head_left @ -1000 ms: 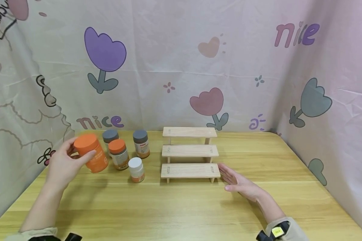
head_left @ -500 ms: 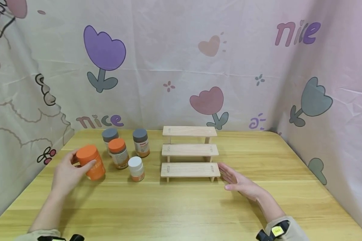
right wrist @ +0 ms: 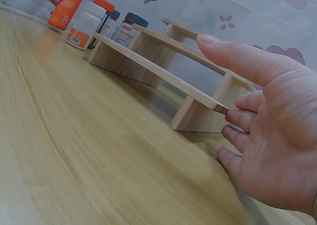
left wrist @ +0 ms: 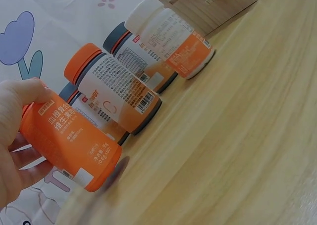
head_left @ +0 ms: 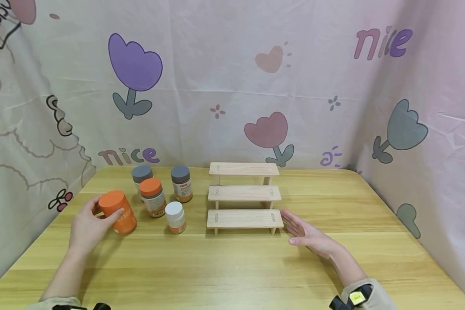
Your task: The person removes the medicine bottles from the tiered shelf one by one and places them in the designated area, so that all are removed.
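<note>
My left hand [head_left: 86,228] grips an orange supplement bottle [head_left: 125,220] with an orange lid, thumb on the near side and fingers behind. The bottle's base is at or just above the table; the left wrist view shows a shadow beside it. To its right stand a grey bottle with an orange lid [head_left: 151,187], a small white bottle [head_left: 176,215] and two grey-lidded bottles, one of them partly hidden. My right hand [head_left: 313,239] has its fingers straight, fingertips at the right end of the lowest step of a three-step wooden display stand [head_left: 245,219].
The wooden table [head_left: 224,271] extends in front of the stand and bottles. A printed fabric backdrop [head_left: 201,77] rises behind the table and along both sides.
My left hand has lowered the orange bottle towards the table and nearer to me, with a slight shift right in the last half second. The right hand and stand stay still.
</note>
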A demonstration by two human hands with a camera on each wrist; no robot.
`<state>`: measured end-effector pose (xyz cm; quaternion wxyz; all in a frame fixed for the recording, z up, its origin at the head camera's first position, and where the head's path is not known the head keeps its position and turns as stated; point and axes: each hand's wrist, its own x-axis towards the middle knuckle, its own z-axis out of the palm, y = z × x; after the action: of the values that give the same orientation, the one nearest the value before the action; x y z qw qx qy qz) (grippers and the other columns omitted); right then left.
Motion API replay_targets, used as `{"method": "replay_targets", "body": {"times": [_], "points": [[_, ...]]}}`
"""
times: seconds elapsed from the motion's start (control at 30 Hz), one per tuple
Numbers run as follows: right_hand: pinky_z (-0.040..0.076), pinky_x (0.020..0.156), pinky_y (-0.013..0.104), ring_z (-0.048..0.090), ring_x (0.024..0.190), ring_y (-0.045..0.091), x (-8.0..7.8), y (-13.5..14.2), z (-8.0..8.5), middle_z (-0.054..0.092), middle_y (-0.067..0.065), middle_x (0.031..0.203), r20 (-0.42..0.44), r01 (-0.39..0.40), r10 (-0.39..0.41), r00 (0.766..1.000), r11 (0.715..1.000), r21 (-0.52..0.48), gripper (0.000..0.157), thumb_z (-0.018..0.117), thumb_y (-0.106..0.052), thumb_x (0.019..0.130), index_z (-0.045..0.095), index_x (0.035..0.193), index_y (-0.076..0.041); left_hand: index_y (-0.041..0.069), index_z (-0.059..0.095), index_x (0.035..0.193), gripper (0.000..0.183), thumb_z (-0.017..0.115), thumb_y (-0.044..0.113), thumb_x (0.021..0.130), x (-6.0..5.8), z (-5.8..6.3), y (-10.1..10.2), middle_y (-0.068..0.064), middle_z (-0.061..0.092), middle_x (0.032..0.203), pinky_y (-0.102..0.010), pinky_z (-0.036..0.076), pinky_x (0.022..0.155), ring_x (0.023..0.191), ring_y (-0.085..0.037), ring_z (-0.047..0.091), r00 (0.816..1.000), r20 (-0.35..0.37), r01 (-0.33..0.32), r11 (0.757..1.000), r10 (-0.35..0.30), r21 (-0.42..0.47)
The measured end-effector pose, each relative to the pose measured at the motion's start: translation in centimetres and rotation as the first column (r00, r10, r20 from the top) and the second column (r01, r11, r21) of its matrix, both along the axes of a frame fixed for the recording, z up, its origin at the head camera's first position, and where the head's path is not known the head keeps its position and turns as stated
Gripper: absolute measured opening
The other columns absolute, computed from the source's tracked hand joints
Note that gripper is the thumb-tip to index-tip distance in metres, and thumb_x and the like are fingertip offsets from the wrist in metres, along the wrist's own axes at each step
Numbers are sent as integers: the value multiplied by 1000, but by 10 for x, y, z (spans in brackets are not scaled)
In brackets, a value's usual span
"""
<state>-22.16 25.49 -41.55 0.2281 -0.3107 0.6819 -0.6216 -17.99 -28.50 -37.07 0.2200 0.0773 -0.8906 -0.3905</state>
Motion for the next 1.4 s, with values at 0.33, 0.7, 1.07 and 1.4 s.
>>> {"method": "replay_targets", "body": {"times": [0.33,0.7,1.07,1.4], "points": [[19,104,14,-7,135,41,1,-1,0,-10,26,149,-5,-4,4,1000,1000,-5,81,54,1,89,-5,144,8,-5,41,131,67,71,29,82,-2,-8,0,-27,51,121,-1,37,64,97,-17,48,999,40,-9,1000,8,13],[17,105,14,-8,135,41,1,-1,1,-11,25,149,8,-11,11,1000,1000,-9,81,53,1,89,-7,144,8,-7,42,129,66,71,28,82,-5,-10,2,-28,52,119,0,35,64,101,-31,48,1000,9,-26,1000,26,3],[17,105,14,-8,136,39,-2,-1,1,-12,23,150,19,-16,16,1000,1000,3,81,53,-1,90,-7,144,6,-8,36,135,74,70,32,82,-4,-12,2,-30,49,122,-5,33,65,108,-37,47,998,46,-35,999,33,36],[18,104,13,-8,136,39,-6,-3,0,-10,23,151,21,-19,19,1000,1000,15,79,52,-2,92,-6,145,5,-3,29,141,80,69,35,83,1,-9,0,-27,46,128,-3,34,65,109,-28,46,996,50,-76,992,71,98]]}}
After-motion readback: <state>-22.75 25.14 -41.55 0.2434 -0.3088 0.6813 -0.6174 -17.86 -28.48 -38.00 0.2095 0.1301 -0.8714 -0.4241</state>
